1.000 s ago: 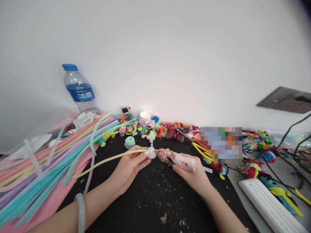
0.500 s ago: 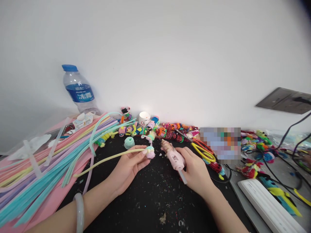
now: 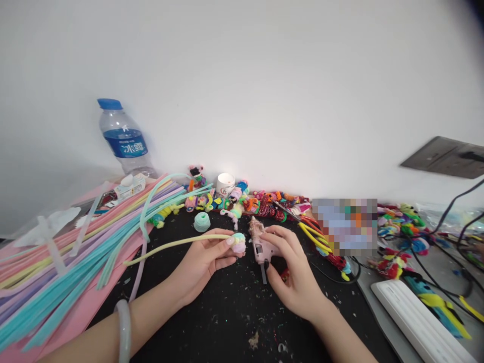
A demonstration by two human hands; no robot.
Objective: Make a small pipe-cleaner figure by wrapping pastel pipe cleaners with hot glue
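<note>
In my left hand (image 3: pixel 206 259) a small ball of wound pipe cleaner (image 3: pixel 239 244), lilac, mint and pale yellow, is pinched between thumb and fingers. A pale yellow pipe cleaner (image 3: pixel 166 248) trails leftward from it. My right hand (image 3: pixel 293 269) is curved around a pink hot glue gun (image 3: pixel 261 248), thumb at its rear and fingertips along its upper side. The gun's nozzle end is crusted brown and points away from me; a glue stick (image 3: pixel 263 275) pokes out behind. Beyond my left hand a mint coil of pipe cleaner (image 3: pixel 201 222) rests on the black mat (image 3: pixel 227 322).
Pastel pipe cleaners (image 3: pixel 86 257) spread over the left side. A water bottle (image 3: pixel 124 138) leans against the wall. Colourful pipe-cleaner figures, a paper cup (image 3: pixel 226 184) and scissors (image 3: pixel 285 208) line the back. A white power strip (image 3: pixel 418 322) and black cables lie at right.
My right hand has turned the glue gun more upright in view and shifted it slightly left; its fingers now reach over the gun. The left hand's ball has moved slightly right.
</note>
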